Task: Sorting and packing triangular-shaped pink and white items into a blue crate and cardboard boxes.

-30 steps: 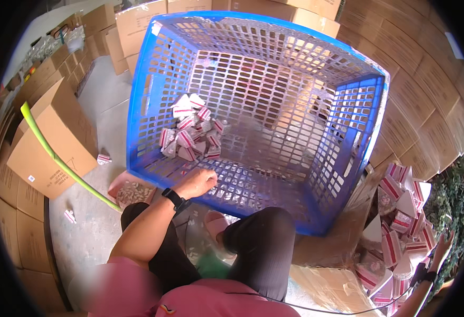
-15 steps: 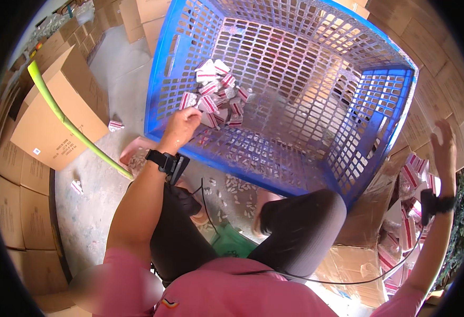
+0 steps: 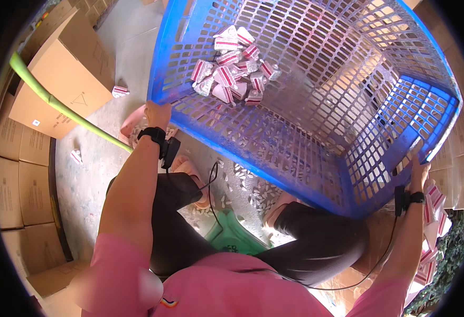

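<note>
A large blue plastic basket (image 3: 232, 150) with slotted walls fills the upper middle, tilted with its mouth toward me. Several small clear packets (image 3: 224, 76) with white and red labels lie bunched at its left end. My left hand (image 3: 159, 113) is closed on the basket's near left corner rim. At the right end, my right hand (image 3: 418, 171) grips the basket by its end wall, fingers partly hidden behind the rim. Both wrists wear black straps with small devices.
More labelled packets (image 3: 431, 232) are heaped at the right. Cardboard boxes (image 3: 63, 79) stand at the left. A green pole (image 3: 65, 108) slants past them. Two stray packets, one of them a small packet (image 3: 120, 92), lie on the floor. White bits scatter beneath the basket, near a green stool (image 3: 232, 232).
My left hand has left the packets and taken the basket's near left corner. My right hand has come in from the right onto the basket's end. The basket has shifted rightward in view.
</note>
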`<state>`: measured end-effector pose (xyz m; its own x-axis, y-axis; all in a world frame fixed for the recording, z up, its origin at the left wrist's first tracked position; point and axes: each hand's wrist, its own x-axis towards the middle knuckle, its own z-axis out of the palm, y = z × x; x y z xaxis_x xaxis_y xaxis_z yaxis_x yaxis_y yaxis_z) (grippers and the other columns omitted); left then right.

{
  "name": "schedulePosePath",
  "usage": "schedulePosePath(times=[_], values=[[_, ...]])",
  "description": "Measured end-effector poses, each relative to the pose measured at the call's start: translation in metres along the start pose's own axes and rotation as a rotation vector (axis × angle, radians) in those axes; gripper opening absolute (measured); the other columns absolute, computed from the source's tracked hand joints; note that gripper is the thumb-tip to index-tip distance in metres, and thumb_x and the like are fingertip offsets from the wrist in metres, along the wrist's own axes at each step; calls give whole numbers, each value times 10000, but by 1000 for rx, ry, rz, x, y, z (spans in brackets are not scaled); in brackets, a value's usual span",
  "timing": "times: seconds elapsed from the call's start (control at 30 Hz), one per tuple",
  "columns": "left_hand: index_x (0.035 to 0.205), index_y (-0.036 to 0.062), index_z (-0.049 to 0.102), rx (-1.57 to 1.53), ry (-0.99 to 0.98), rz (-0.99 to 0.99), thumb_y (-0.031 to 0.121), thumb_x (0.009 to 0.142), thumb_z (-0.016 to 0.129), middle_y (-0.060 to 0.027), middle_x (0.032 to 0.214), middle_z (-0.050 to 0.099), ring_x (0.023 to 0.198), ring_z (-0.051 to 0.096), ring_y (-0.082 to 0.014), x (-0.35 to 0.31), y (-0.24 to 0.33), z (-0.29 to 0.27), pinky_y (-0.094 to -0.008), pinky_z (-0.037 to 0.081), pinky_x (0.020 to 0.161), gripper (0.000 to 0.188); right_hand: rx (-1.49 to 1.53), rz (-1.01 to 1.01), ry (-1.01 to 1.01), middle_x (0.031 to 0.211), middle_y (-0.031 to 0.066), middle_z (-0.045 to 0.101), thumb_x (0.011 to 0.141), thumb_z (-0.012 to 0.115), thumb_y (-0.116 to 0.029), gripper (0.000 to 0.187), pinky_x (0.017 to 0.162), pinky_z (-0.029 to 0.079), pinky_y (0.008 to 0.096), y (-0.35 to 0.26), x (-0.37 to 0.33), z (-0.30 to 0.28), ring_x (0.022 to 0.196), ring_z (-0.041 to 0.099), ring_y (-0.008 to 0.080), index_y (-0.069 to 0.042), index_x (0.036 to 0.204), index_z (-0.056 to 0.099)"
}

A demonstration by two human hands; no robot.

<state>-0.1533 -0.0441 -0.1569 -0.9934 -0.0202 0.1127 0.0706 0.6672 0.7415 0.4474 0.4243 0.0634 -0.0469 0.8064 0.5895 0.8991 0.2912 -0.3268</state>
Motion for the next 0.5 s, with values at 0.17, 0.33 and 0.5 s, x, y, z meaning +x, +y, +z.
schedulePosePath(times=[0.17, 0.33, 0.5], values=[[879, -39, 594, -266, -74, 111, 169, 709, 504, -238, 868, 607, 888, 562, -389, 0, -12, 3, -419, 439, 750, 284, 95, 152, 151, 870, 139, 616, 712, 627, -335, 426, 738, 453, 353, -32, -33, 10, 804, 604, 275, -13, 983, 554], [866, -17, 587, -278, -259, -389, 227, 759, 495, -198, 840, 610, 785, 588, -307, -10, -17, 14, -401, 441, 642, 282, 56, 188, 245, 762, 120, 608, 725, 619, -358, 427, 631, 471, 339, -49, -43, 4, 660, 601, 224, 19, 915, 559], [894, 35, 558, -594, -349, -474, 208, 780, 508, -88, 754, 567, 645, 554, -205, -26, -8, 12, -365, 427, 530, 214, 104, 303, 221, 719, 118, 621, 728, 625, -331, 397, 616, 476, 349, -69, -47, -3, 634, 612, 239, 14, 916, 564]])
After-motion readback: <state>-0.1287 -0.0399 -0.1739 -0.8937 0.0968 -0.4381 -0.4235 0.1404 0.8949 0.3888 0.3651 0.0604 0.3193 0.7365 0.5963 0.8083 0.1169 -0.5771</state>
